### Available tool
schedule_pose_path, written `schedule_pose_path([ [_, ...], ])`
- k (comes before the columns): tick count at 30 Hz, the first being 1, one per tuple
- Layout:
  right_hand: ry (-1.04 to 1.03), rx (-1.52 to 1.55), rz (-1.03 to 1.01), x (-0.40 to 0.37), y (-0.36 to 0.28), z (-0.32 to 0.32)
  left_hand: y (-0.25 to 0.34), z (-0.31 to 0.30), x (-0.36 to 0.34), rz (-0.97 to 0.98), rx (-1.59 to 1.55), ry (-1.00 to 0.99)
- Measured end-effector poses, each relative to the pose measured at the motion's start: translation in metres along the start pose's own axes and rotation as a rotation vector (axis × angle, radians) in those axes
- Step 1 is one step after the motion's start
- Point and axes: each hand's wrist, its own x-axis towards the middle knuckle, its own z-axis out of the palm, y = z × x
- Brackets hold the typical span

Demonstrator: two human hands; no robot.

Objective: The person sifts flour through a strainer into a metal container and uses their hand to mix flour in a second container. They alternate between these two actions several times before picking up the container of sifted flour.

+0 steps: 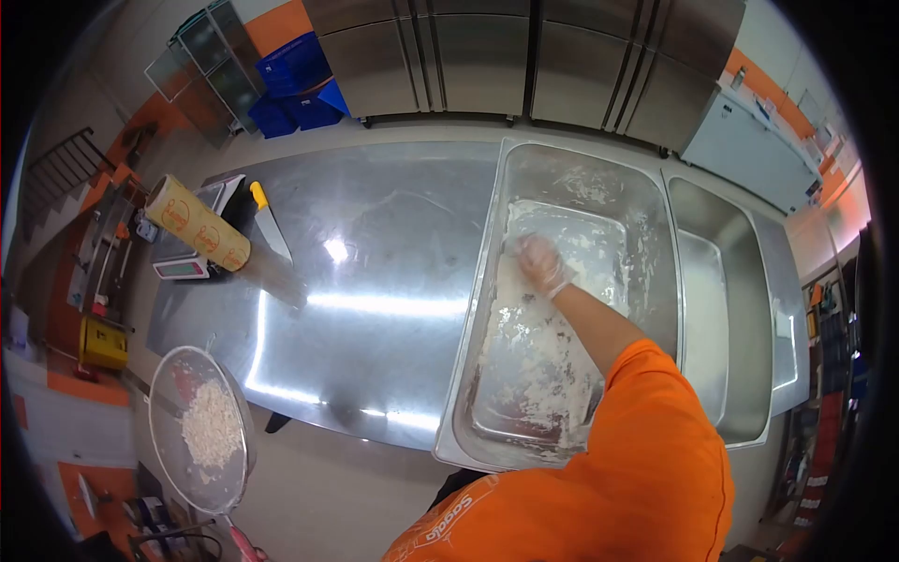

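Observation:
My right hand [541, 265], in a clear plastic glove, reaches down into a deep metal pan [448, 412]. Its fingers look curled near the pan's left side; what they hold, if anything, is hidden. White floury residue [534, 361] is smeared over the pan's bottom and walls. At lower left, a round mesh sieve [167, 440] hangs beyond the table's edge with pale crumbly flakes [212, 429] in it. Its pink handle [245, 545] runs out of the bottom of the picture. My left hand does not show.
A second metal pan [749, 328] stands right of the first. On the steel table [375, 234] are a yellow-handled knife [272, 229], a wrap roll [198, 227] and a scale [183, 269]. Steel cabinets [468, 66], blue bins [298, 80] and a chest freezer [749, 150] stand behind.

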Motion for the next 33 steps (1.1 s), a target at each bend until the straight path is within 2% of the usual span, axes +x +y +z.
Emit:
schedule_pose_path([
  [1,-0.013,-0.012,-0.02,0.009,0.018,0.003,-0.002,0.0,-0.002,0.008,0.009,0.003],
  [3,0.262,-0.369,-0.011,0.033,0.051,0.017,-0.003,0.008,0.0,0.006,0.014,0.071],
  [4,0.254,-0.362,-0.049,0.042,0.056,0.015,-0.003,0.01,0.004,0.008,0.026,0.034],
  [6,0.095,-0.243,0.067,0.062,0.051,0.013,-0.011,-0.004,0.006,0.014,0.036,-0.098],
  [7,0.083,-0.218,0.058,0.066,0.044,0.021,-0.016,-0.005,0.004,0.015,0.046,-0.07],
  [9,-0.089,-0.218,-0.156,0.052,0.031,0.032,-0.017,-0.007,0.003,0.016,-0.095,-0.166],
  [10,-0.136,-0.265,-0.213,0.049,0.006,0.016,-0.017,-0.008,0.002,0.022,-0.116,-0.145],
  [12,-0.313,-0.667,-0.154,0.013,-0.038,0.003,-0.026,-0.019,0.009,0.04,-0.15,-0.199],
  [13,-0.446,-0.715,-0.486,-0.004,-0.049,-0.014,-0.031,-0.025,0.012,0.081,-0.206,-0.241],
  [14,-0.219,-0.585,-0.586,-0.04,-0.047,0.0,-0.032,-0.026,0.016,0.066,-0.244,-0.278],
  [15,-0.241,-0.536,-0.666,-0.065,-0.059,-0.008,-0.036,-0.029,0.019,0.052,-0.271,-0.283],
  [17,-0.62,0.808,0.199,-0.085,-0.111,-0.067,-0.048,-0.034,0.021,0.096,-0.302,-0.3],
  [19,-0.475,1.052,0.127,-0.112,-0.095,-0.059,-0.056,-0.04,0.018,0.075,-0.34,-0.253],
  [21,-0.205,0.059,-0.251,-0.061,-0.06,-0.051,-0.058,-0.044,0.018,0.104,-0.301,-0.336],
  [23,-0.502,-0.37,-0.115,-0.004,-0.041,-0.056,-0.064,-0.05,0.012,0.099,-0.287,-0.349],
  [25,-0.136,-0.243,-0.166,0.015,-0.026,-0.038,-0.065,-0.05,0.005,0.091,-0.227,-0.094],
  [26,-0.141,-0.227,-0.173,0.014,-0.032,-0.031,-0.064,-0.048,0.002,0.107,-0.215,-0.078],
  [28,-0.712,-0.315,-0.275,-0.007,-0.058,-0.022,-0.067,-0.054,-0.001,0.098,-0.215,-0.045],
  [29,-0.409,0.361,-0.023,-0.053,-0.067,-0.011,-0.07,-0.056,0.0,0.097,-0.242,-0.027],
  [30,-0.418,0.211,-0.224,-0.06,-0.11,-0.053,-0.071,-0.054,-0.001,0.105,-0.25,-0.001],
  [31,-0.558,0.961,0.151,-0.107,-0.102,-0.044,-0.068,-0.046,0.0,0.093,-0.252,-0.014],
  [32,-0.583,0.861,-0.15,-0.136,-0.101,-0.044,-0.063,-0.034,0.0,0.09,-0.28,0.039],
  [33,-0.587,0.845,-0.151,-0.133,-0.1,-0.053,-0.062,-0.028,0.0,0.09,-0.312,0.097],
])
